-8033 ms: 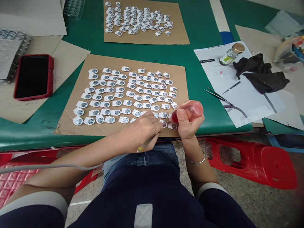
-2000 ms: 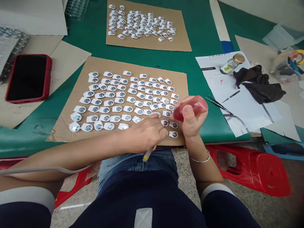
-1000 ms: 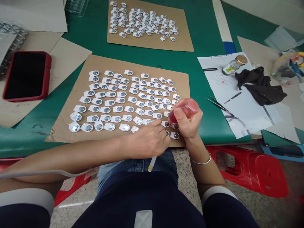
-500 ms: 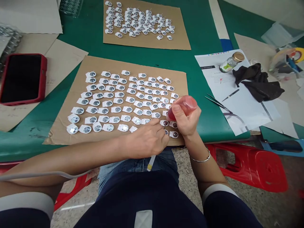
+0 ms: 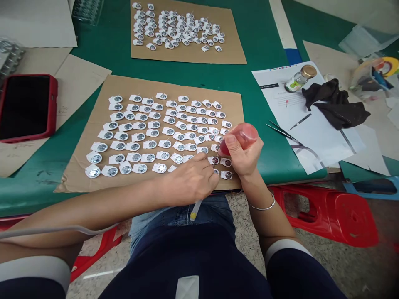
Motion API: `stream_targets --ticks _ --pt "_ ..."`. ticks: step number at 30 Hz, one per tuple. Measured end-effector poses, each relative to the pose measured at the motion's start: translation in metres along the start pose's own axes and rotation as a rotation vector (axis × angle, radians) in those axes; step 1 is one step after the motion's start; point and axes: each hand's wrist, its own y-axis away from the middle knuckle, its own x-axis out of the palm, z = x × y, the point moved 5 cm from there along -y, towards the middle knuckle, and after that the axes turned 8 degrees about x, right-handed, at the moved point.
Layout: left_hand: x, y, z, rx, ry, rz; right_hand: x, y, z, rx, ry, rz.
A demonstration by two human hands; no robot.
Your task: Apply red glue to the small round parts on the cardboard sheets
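My left hand [image 5: 190,179] is closed low over the front of the near cardboard sheet [image 5: 73,182]. A slim whitish stick with a yellow end [image 5: 194,211] sticks out below its palm. In my right hand [image 5: 246,155] is a soft pinkish-red squeeze bottle [image 5: 245,135], tilted with its narrow end towards my left fingertips. Beneath both hands lies a small round metallic piece on a white tab [image 5: 213,160]; whether the bottle touches it, I cannot tell. Several more such pieces [image 5: 140,167] lie in rows on the cardboard, some hidden by my hands.
A second cardboard sheet [image 5: 187,56] with similar pieces lies farther back. At left is a red-cased phone [image 5: 26,106]. To the right are printed paper [image 5: 274,95], a gold-lidded jar [image 5: 301,79], tweezers [image 5: 283,133] and black cloth [image 5: 341,112]. A red stool [image 5: 346,216] stands below.
The whole view has shifted slightly to the right, so things appear a little farther left. Both hands keep almost the same pose over the same piece, still gripping the stick and the bottle.
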Motion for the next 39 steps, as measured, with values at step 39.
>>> stream_targets --ticks 39 --pt "-0.003 0.001 0.026 -0.197 0.444 -0.004 -0.023 0.029 0.0 -0.168 -0.071 -0.311"
